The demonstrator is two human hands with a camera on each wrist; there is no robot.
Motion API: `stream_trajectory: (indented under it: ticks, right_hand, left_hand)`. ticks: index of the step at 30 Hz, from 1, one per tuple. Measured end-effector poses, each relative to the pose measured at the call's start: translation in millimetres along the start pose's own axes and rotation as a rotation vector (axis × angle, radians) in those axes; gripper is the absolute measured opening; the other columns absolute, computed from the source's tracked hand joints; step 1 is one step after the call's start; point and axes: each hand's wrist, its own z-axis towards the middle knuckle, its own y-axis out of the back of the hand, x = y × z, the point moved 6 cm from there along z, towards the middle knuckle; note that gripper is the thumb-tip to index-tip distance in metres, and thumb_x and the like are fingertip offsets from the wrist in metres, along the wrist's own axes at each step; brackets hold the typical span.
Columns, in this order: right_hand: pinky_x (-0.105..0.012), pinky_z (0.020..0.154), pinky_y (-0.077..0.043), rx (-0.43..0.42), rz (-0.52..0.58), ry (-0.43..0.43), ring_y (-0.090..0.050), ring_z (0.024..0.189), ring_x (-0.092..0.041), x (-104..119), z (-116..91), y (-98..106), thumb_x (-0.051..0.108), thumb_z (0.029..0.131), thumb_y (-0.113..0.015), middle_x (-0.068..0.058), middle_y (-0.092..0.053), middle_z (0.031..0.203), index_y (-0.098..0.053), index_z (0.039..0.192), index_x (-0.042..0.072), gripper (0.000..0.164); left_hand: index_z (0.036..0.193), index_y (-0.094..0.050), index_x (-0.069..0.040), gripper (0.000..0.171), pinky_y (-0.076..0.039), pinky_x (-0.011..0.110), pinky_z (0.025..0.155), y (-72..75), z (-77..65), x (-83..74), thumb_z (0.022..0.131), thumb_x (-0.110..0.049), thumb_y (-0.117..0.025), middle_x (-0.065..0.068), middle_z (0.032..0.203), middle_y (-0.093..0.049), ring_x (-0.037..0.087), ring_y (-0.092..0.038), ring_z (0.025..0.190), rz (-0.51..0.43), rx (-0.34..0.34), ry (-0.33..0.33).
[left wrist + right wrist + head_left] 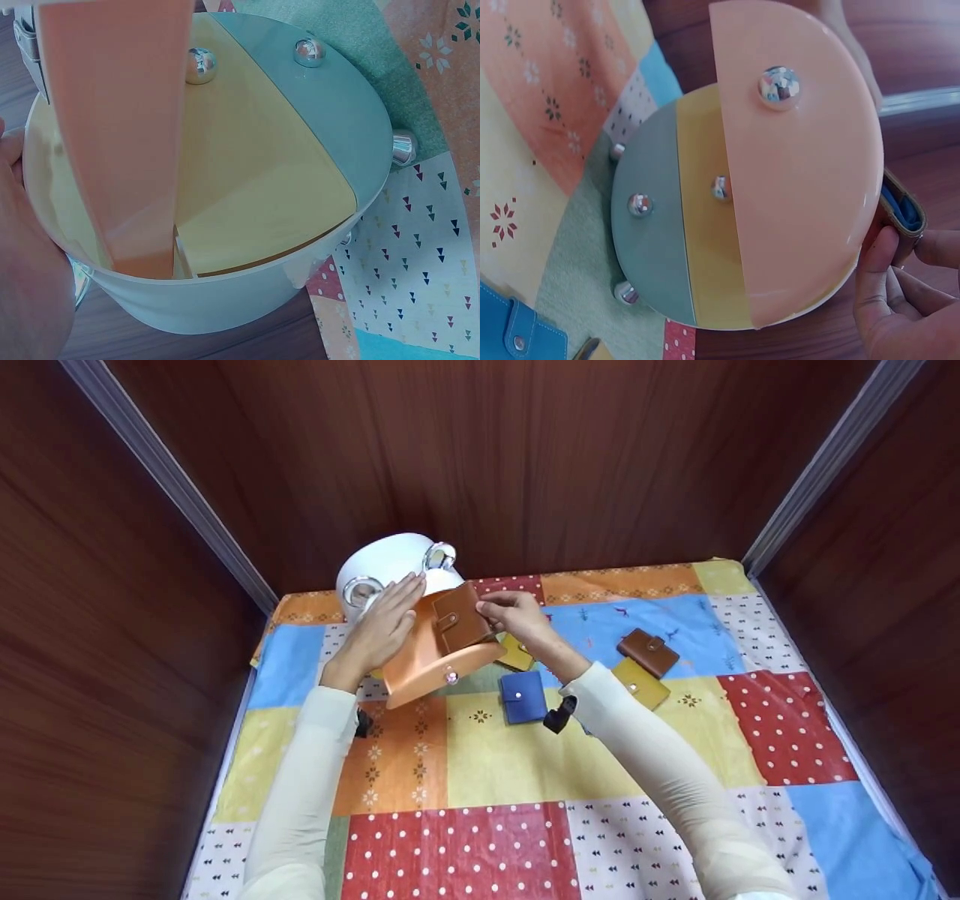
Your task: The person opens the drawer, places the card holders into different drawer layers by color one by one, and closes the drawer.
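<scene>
Pinched between the thumb and fingers of my right hand [525, 622] is a brown snap wallet [461, 615], tilted over the pulled-out orange drawer [420, 679]. The right wrist view shows blue inside the wallet's edge [909, 206]. That drawer is the top one of a small rounded white chest [390, 556], with a yellow drawer [262, 172] and a green drawer [322, 97] under it. My left hand [382, 626] lies with straight fingers against the chest's upper side, beside the orange drawer. Two silvery rings show on top of the chest.
A blue wallet [523, 697] lies in front of the chest, and a yellow wallet [515, 652] is partly covered behind it. Further right, another brown wallet [649, 652] overlaps a second yellow wallet [641, 684]. Dark wood panels [525, 457] enclose the patchwork cloth [510, 765].
</scene>
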Motion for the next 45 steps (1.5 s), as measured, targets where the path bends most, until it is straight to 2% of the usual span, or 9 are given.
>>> stream_trajectory:
  ticks: [5,11,14,20,28,36,45]
  right_hand:
    - [-0.025,0.077,-0.06,0.007,0.001,0.003,-0.07,0.084,-0.012,1.0,-0.1,-6.2,0.022,0.106,-0.067,-0.012,-0.077,0.113,-0.073,0.129,0.001,0.032]
    - [-0.021,0.067,-0.054,0.017,0.009,0.004,-0.062,0.074,-0.009,2.2,2.3,-14.2,0.019,0.105,-0.067,-0.003,-0.072,0.096,-0.074,0.126,0.0,0.029]
    - [-0.02,0.065,-0.054,0.028,-0.002,0.004,-0.062,0.072,-0.008,2.4,3.4,-18.9,0.018,0.105,-0.067,-0.002,-0.071,0.093,-0.074,0.125,-0.001,0.028]
    - [-0.021,0.068,-0.06,0.049,-0.04,0.003,-0.067,0.077,-0.01,2.8,4.6,-25.8,0.019,0.105,-0.068,-0.007,-0.075,0.099,-0.073,0.128,-0.002,0.031]
    - [-0.02,0.07,-0.061,0.087,-0.097,0.004,-0.069,0.081,-0.011,6.1,6.2,-33.9,0.02,0.105,-0.069,-0.017,-0.077,0.115,-0.07,0.133,-0.004,0.037]
    - [-0.02,0.066,-0.059,0.122,-0.155,0.031,-0.068,0.075,-0.01,11.7,9.2,-47.1,0.016,0.105,-0.068,-0.021,-0.077,0.112,-0.071,0.13,-0.007,0.034]
    - [-0.018,0.066,-0.056,0.181,-0.338,0.126,-0.067,0.078,-0.011,13.7,13.5,-60.4,0.017,0.105,-0.068,-0.023,-0.078,0.117,-0.072,0.13,-0.005,0.033]
  left_hand:
    - [0.169,-0.025,-0.012,0.056,-0.005,0.041,0.139,0.0,-0.2,0.8,0.114,-0.022,-0.031,0.003,0.179,-0.021,0.024,-0.016,0.168,0.001,-0.003,0.002]
    - [0.169,-0.027,-0.01,0.056,-0.006,0.04,0.139,-0.9,0.5,1.4,0.114,-0.02,-0.032,0.005,0.179,-0.023,0.025,-0.017,0.167,-0.008,-0.014,-0.006]
    - [0.169,-0.028,-0.01,0.056,-0.007,0.041,0.139,-0.8,0.5,1.2,0.114,-0.02,-0.032,0.004,0.178,-0.023,0.025,-0.018,0.167,-0.009,-0.021,-0.006]
    - [0.169,-0.028,-0.011,0.056,-0.006,0.041,0.139,-1.7,1.3,1.3,0.114,-0.02,-0.032,0.004,0.178,-0.023,0.025,-0.017,0.167,-0.004,-0.02,-0.007]
    - [0.169,-0.027,-0.012,0.056,-0.007,0.043,0.139,-1.2,0.0,1.4,0.114,-0.022,-0.033,0.003,0.179,-0.022,0.025,-0.017,0.167,0.0,-0.015,0.0]
    - [0.169,-0.028,-0.012,0.056,-0.007,0.042,0.139,-0.2,-0.3,0.5,0.114,-0.021,-0.033,0.003,0.179,-0.023,0.025,-0.017,0.167,-0.004,-0.011,-0.003]
    - [0.169,-0.029,-0.013,0.056,-0.007,0.042,0.139,-0.3,-0.9,1.3,0.114,-0.022,-0.032,0.002,0.179,-0.024,0.024,-0.017,0.168,-0.029,-0.013,0.009]
